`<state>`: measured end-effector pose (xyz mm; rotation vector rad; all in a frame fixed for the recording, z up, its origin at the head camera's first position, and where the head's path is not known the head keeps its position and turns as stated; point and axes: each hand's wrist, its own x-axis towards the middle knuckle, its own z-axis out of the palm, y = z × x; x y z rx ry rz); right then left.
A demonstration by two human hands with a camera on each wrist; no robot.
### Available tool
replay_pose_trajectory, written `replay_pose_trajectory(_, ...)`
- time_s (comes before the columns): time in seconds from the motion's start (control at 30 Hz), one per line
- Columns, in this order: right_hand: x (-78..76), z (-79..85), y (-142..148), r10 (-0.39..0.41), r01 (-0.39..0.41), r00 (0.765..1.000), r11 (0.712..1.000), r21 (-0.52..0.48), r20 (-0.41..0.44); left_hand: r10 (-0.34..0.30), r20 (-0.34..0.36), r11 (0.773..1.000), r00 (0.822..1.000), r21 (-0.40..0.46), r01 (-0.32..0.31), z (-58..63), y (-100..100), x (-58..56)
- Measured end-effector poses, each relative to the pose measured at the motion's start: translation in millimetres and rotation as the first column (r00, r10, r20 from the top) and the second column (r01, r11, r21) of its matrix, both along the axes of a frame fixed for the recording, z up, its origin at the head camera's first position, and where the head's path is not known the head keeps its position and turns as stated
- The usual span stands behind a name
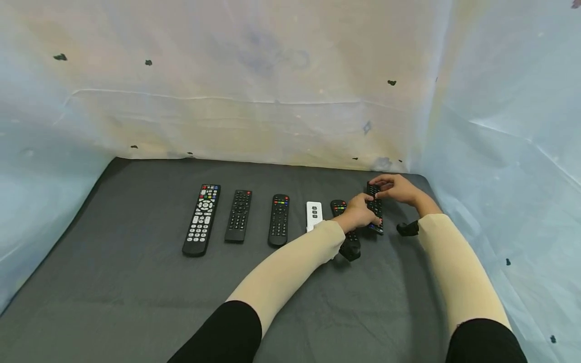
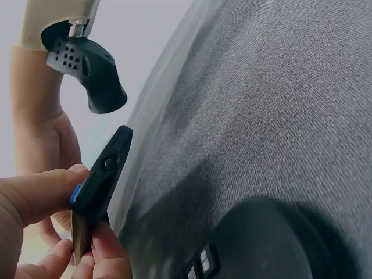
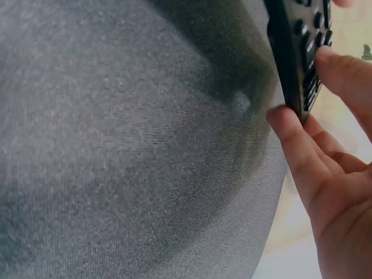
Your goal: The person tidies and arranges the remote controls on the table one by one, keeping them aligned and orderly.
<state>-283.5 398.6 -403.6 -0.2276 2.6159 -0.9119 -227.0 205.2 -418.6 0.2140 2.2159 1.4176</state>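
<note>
Both hands hold a black remote control (image 1: pixel 374 207) at the right end of a row of remotes. My left hand (image 1: pixel 359 214) grips its near end; in the left wrist view the thumb lies on one face of the remote (image 2: pixel 103 174) and the fingers on the other. My right hand (image 1: pixel 398 190) pinches the far end, and the right wrist view shows the thumb against the buttons of the remote (image 3: pixel 299 52). It is held tilted over the grey cloth. Another black remote (image 1: pixel 338 206) lies partly hidden under my left wrist.
Left of the hands lie a white remote (image 1: pixel 314 212) and three black ones: a slim remote (image 1: pixel 279 222), a flat remote (image 1: pixel 238 217) and a large remote (image 1: pixel 196 249) with white keys. The grey cloth (image 1: pixel 136 282) meets pale hanging sheets (image 1: pixel 272 126) behind and at both sides.
</note>
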Motion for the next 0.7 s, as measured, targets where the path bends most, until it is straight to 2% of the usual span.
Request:
replay_pose_trajectory(0.3,6.5,5.5,-1,0.014,-0.013,0.998,1.0,0.009,-0.054,0.016,-0.007,0.996,1.0,0.09,-0.016,3.5,-12,1.4)
replay_pose_trajectory(0.4,8.6,7.2,-2,0.017,-0.018,0.998,1.0,-0.01,-0.066,0.011,0.001,0.988,1.0,0.152,-0.011,5.2,-19,2.4)
replay_pose_trajectory(0.53,11.2,9.6,-4,0.0,-0.002,0.997,1.0,-0.031,-0.082,-0.014,0.022,0.97,1.0,0.244,0.008,8.3,-27,2.2)
replay_pose_trajectory(0.7,15.5,14.2,-6,-0.027,0.022,0.996,0.998,-0.062,-0.082,-0.066,0.018,0.963,0.998,0.263,0.059,11.9,-36,1.1)
